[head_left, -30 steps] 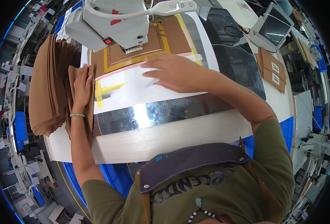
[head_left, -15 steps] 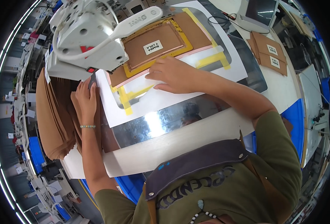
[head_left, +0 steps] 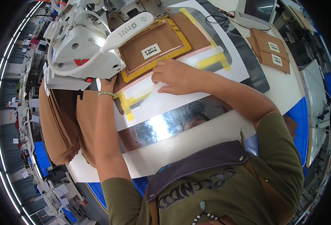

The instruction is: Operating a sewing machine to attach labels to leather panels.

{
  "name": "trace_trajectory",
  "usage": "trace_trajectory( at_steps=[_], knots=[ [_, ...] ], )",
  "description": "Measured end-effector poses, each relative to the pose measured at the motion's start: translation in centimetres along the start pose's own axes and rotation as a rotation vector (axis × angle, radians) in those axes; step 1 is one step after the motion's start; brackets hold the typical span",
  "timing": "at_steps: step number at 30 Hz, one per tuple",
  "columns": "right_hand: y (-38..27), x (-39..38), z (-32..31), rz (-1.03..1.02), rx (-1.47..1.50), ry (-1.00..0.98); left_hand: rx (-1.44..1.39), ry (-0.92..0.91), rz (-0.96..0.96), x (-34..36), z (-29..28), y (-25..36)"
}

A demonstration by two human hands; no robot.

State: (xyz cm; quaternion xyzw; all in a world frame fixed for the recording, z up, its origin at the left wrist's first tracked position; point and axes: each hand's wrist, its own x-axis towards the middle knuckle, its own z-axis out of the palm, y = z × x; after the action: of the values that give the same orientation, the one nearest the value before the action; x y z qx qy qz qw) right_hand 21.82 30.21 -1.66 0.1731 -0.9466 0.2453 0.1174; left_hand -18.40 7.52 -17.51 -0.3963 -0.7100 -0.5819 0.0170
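A yellow rectangular frame point(head_left: 189, 48) lies on a brown panel point(head_left: 195, 30), with a white printed label point(head_left: 150, 51) inside it. Beside the frame's near edge rests my right hand point(head_left: 177, 77), palm down. Its fingers are bent, its thumb is apart, and nothing shows between them. My left hand point(head_left: 107, 84) reaches beneath the white sewing machine head point(head_left: 81, 48), near the panel's left end. The machine hides most of its fingers, so its hold cannot be seen. Yellow tape strips point(head_left: 213, 61) mark the white sheet point(head_left: 143, 112) under the panel.
Brown sheets point(head_left: 60, 127) hang in a stack over the left edge of the table. Labelled brown pieces point(head_left: 272, 52) lie at the far right, near a grey-white box with a dark screen point(head_left: 261, 9). A shiny metal plate point(head_left: 150, 129) covers the near table.
My left hand has moved right and under the machine head, away from the brown sheets. The frame and panel have shifted slightly left. My right hand stays by the frame's edge.
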Motion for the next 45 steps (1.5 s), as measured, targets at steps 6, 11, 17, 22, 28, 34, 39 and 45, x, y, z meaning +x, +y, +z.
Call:
trace_trajectory(
  at_steps=[6,11,17,22,28,34,39,45],
  knots=[
    [0.9,-0.8,0.2,0.010,0.046,-0.005,-0.237,0.413,-0.259,0.2,1.7,11.2],
    [0.1,-0.9,-0.5,0.051,0.054,0.056,-0.307,0.616,-0.334,-6.5,-6.5,25.2],
    [-0.3,0.1,0.0,-0.010,0.053,0.064,-0.546,1.071,-0.458,-26.5,-12.9,38.1],
    [-1.5,0.5,-0.5,-0.030,0.004,-0.017,-0.486,1.408,-0.556,-41.6,-14.2,36.2],
    [-2.5,1.0,-0.5,0.045,-0.052,-0.070,-0.603,1.612,-0.465,-47.7,-13.4,35.1],
    [-2.5,1.2,-0.3,0.086,-0.057,-0.129,-0.394,1.489,-0.537,-47.0,-12.6,35.4],
    [-2.8,1.3,0.2,0.120,0.005,-0.059,-0.416,1.513,-0.468,-47.2,-12.6,34.2],
    [-2.8,1.2,0.5,0.142,-0.049,-0.053,-0.415,1.514,-0.485,-47.2,-12.9,34.2]
  ],
)
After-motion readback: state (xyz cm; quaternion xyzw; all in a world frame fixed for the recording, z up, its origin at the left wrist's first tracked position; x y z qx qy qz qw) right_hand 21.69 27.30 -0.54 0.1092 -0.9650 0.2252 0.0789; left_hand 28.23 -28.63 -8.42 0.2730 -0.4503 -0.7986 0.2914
